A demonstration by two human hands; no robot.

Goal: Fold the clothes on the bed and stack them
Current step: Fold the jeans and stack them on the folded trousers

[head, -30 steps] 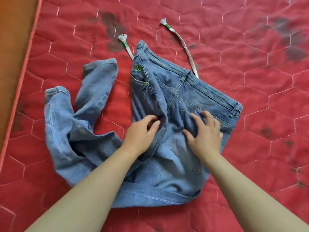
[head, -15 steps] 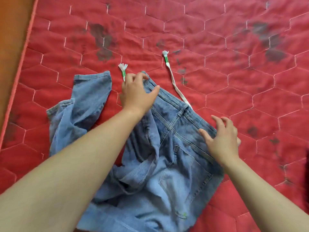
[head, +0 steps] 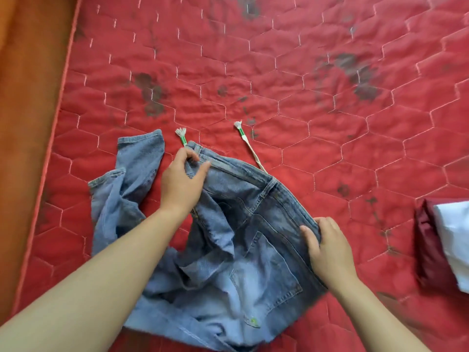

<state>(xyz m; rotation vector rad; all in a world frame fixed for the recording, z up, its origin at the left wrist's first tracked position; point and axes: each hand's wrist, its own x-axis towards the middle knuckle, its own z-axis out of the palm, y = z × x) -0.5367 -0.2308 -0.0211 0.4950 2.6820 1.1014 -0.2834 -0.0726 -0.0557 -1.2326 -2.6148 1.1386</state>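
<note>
Jeans, blue denim: left hand pinching the waistband's far-left corner, right hand gripping its near-right end, apparently pulling it taut for folding.

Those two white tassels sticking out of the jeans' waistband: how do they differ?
The left tassel shows only a frayed tip and green band before its cord is hidden; the right tassel trails a long white cord to the jeans. The left tassel fans wider; the right tassel is tighter. Both are white with green bands, lying on the red quilt.
</note>
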